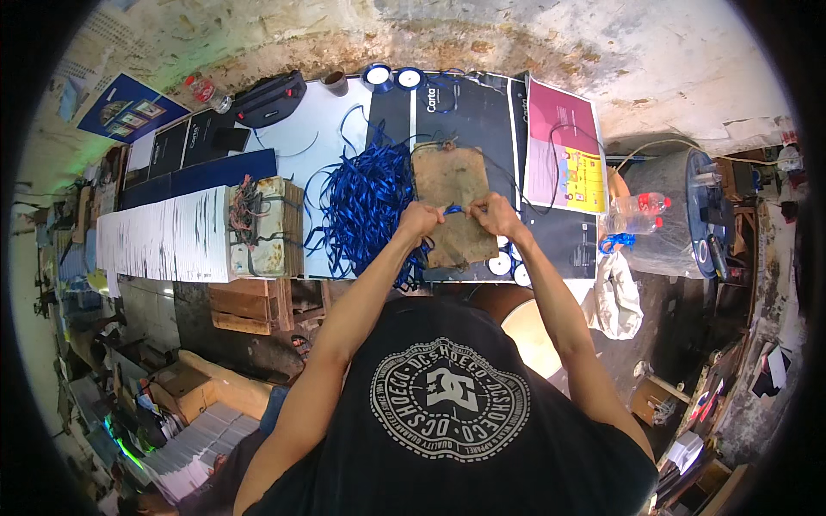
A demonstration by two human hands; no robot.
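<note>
Head cam: L hand (420, 221) and R hand (494, 213) were over the brown board (452, 176), each grip seemingly pinched on the short blue ribbon (454, 209) between them, approx. mid-board. Poss. trouble: a slip if fingertips had too little of it, or a snag, b/c the loose ribbon pile (366, 202) lay right beside L hand. White spools (501, 262) near R forearm (551, 292), by the table's (344, 107) near edge, could've been knocked off by an elbow swing. Most room was fwd, toward the board's far end; L side was tight.
</note>
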